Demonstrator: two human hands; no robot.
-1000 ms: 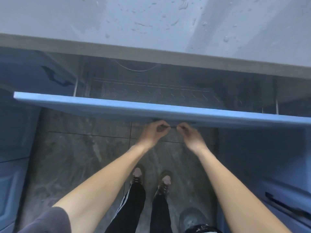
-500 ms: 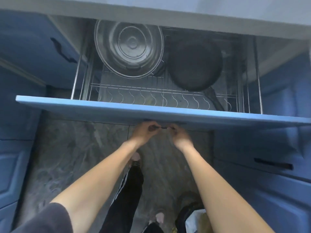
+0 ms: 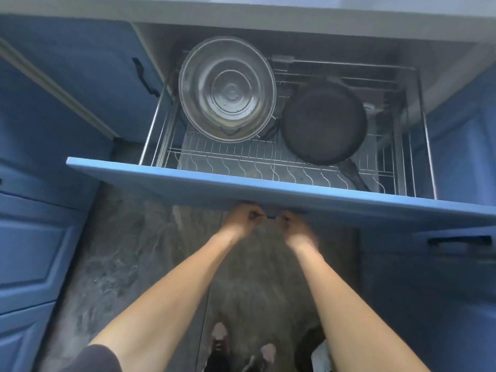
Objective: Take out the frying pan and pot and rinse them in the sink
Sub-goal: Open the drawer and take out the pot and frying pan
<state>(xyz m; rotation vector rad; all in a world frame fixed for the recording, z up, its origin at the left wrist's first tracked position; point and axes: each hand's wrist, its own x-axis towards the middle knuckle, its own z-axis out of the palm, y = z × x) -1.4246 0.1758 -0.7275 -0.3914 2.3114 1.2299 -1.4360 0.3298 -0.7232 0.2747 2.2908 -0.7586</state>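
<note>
A blue pull-out drawer (image 3: 241, 183) stands open below the counter, with a wire rack (image 3: 268, 167) inside. A shiny steel pot (image 3: 226, 88) leans in the rack's left half, its inside facing me. To its right lies a black frying pan (image 3: 323, 120), its dark handle (image 3: 354, 174) pointing toward the drawer front. My left hand (image 3: 243, 217) and my right hand (image 3: 292, 224) are both closed on the small dark drawer handle (image 3: 269, 216) under the front panel's edge.
Blue cabinet doors (image 3: 35, 251) flank the drawer on the left, and another blue drawer with a black handle (image 3: 459, 240) sits at the right. The grey counter edge (image 3: 241, 14) overhangs the drawer. Dark stone floor and my feet (image 3: 241, 347) are below.
The drawer has slid out toward me, bringing the pot and frying pan fully into sight. Both hands stayed on the handle and moved back with it.
</note>
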